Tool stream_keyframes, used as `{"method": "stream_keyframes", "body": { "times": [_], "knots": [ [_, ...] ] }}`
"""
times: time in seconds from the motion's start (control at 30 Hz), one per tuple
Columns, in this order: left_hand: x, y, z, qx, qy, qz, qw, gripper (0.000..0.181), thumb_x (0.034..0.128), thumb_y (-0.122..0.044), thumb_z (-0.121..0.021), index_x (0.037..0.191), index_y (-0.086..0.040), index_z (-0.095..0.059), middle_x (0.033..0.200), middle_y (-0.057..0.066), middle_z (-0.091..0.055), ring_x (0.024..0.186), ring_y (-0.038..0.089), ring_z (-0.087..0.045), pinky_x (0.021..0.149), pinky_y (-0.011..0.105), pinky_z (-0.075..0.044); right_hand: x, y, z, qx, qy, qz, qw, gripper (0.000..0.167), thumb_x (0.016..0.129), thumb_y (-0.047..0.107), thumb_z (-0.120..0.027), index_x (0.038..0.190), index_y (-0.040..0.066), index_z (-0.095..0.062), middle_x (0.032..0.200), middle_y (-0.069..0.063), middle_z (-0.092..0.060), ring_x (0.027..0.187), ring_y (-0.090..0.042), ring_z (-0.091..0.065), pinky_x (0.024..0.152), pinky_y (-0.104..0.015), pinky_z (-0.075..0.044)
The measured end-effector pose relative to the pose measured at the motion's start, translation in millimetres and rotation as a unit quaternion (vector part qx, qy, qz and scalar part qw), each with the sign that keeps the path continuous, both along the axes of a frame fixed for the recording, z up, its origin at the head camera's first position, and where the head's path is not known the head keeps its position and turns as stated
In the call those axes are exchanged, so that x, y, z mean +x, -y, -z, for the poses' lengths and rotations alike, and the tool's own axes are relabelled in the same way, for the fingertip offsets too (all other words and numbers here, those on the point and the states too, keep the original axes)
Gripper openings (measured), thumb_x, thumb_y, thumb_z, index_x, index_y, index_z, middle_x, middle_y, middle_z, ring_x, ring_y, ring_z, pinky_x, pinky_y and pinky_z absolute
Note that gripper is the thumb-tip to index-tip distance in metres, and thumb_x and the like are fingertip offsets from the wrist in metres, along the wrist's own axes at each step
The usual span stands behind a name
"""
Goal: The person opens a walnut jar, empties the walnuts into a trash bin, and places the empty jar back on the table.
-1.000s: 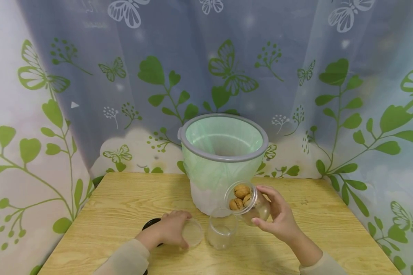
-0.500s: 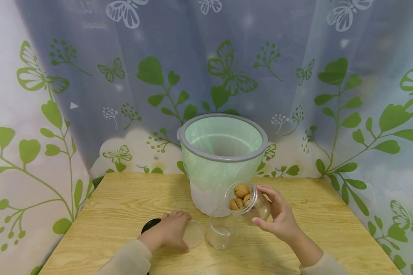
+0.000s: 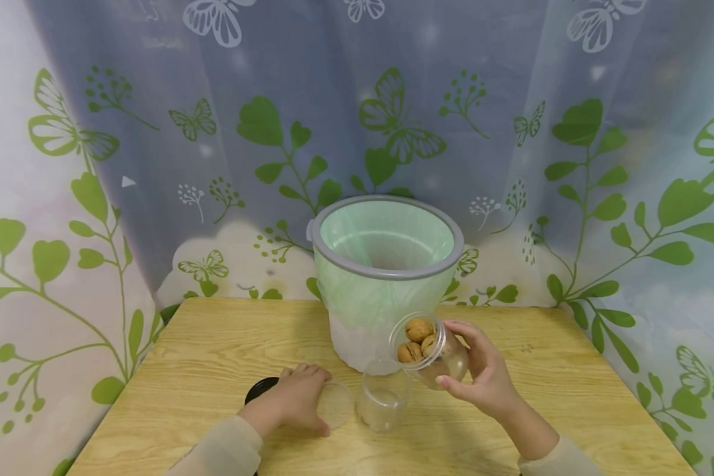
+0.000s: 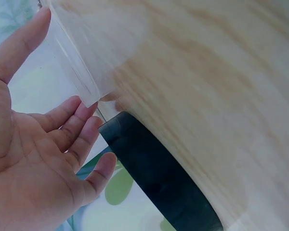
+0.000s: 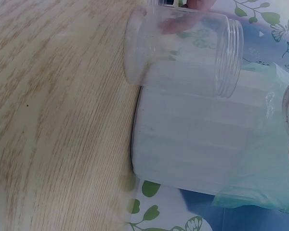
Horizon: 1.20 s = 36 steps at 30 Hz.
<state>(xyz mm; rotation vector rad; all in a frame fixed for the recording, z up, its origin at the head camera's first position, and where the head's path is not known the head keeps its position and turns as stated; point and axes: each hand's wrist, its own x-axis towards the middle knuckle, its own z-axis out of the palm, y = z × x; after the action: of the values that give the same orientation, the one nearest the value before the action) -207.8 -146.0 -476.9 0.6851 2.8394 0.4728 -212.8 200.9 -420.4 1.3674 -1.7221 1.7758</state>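
Note:
My right hand (image 3: 482, 377) grips a clear plastic jar (image 3: 452, 363) from its right side, tilted with its mouth facing left and toward me. Walnuts (image 3: 418, 330) show inside it. Close to its mouth stands a second clear jar (image 3: 383, 410), upright, lidless and with no contents visible. Farther left, my left hand (image 3: 297, 395) lies low over the table; its thumb and fingertips span the edge of a clear round lid (image 3: 337, 404). Partly under my left wrist sits a black lid (image 3: 262, 389), whose thick side (image 4: 159, 173) shows in the left wrist view.
Behind the jars a bin (image 3: 363, 324) with a grey rim and a pale green liner stands on the wooden table (image 3: 226, 337). A curtain (image 3: 309, 79) printed with leaves and butterflies hangs around the table's back and sides.

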Motion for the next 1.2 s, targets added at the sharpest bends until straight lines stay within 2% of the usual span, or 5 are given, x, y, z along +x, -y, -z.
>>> {"method": "stream_keyframes", "body": {
  "times": [0.3, 0.67, 1.2],
  "knots": [
    [2.9, 0.1, -1.7, 0.005, -0.005, 0.003, 1.0000, 0.094, 0.0617, -0.050, -0.093, 0.136, -0.006, -0.055, 0.138, 0.010, -0.055, 0.128, 0.033, -0.046, 0.105, 0.060, -0.033, 0.1, -0.7, 0.7, -0.004, 0.006, 0.000, 1.0000, 0.077, 0.072, -0.021, -0.076, 0.138, -0.020, -0.037, 0.144, -0.017, -0.047, 0.135, -0.024, -0.046, 0.108, -0.029, -0.041],
    [3.9, 2.5, -2.1, 0.014, 0.007, 0.002, 0.9999, 0.097, 0.0634, -0.052, -0.091, 0.139, -0.005, -0.053, 0.142, 0.012, -0.053, 0.131, 0.035, -0.044, 0.106, 0.064, -0.030, 0.8, -0.5, 1.2, -0.006, 0.005, 0.002, 1.0000, 0.076, 0.071, -0.021, -0.076, 0.138, -0.020, -0.038, 0.143, -0.017, -0.048, 0.135, -0.024, -0.046, 0.108, -0.029, -0.041],
    [3.5, 8.1, -7.4, 0.029, -0.033, 0.007, 0.9990, 0.093, 0.0706, -0.053, -0.087, 0.142, -0.006, -0.050, 0.141, 0.010, -0.053, 0.133, 0.035, -0.043, 0.106, 0.066, -0.031, 0.1, -2.9, 0.3, -0.027, -0.003, -0.011, 0.9996, 0.075, 0.074, -0.018, -0.077, 0.137, -0.021, -0.037, 0.143, -0.015, -0.049, 0.132, -0.023, -0.048, 0.105, -0.028, -0.044]
  ]
}}
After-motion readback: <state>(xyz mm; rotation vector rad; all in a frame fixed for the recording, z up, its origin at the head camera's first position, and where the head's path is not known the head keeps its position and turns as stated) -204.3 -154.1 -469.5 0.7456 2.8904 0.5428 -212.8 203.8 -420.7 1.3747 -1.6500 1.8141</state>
